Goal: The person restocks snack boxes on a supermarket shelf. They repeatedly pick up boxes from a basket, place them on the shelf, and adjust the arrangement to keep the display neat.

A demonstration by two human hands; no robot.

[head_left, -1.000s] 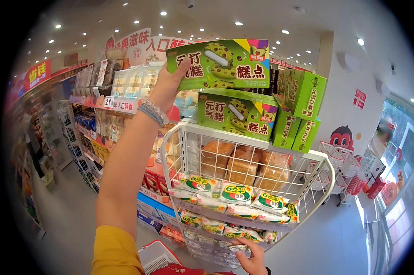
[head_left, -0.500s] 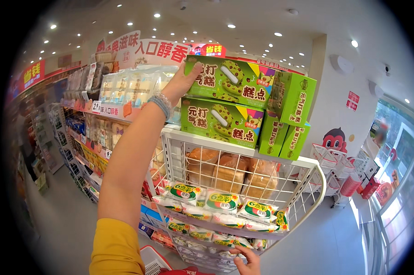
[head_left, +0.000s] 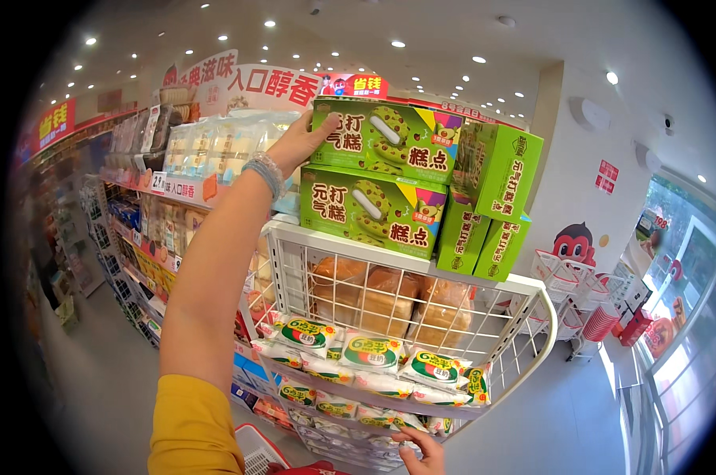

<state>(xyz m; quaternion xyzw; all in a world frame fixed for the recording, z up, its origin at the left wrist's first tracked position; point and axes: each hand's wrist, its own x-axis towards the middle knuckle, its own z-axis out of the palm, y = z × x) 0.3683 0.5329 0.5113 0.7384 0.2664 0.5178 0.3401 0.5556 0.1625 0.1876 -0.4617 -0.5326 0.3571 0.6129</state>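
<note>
box (head_left: 390, 142) at the top front, in the left hand (head_left: 306, 141): narrow hold around the left end, thumb on the front, fingertips hidden behind. directly beneath, a lower box (head_left: 374, 210), then the white rack's (head_left: 326, 241) top edge. tight at the far end, just beside three end-on boxes (head_left: 516, 174). white bags (head_left: 235, 150) near the wrist. more room out right, with grey floor (head_left: 564, 419) alongside. down low, right hand (head_left: 423, 455), half wide, fingers bent, thumb slightly apart, near the lower packets. now the count: five green boxes showing, two in front, three end-on, one over two. three loaves (head_left: 386, 293) behind the wires. four packets (head_left: 372, 354) along the upper layer; lower ones too overlapped to count.
</note>
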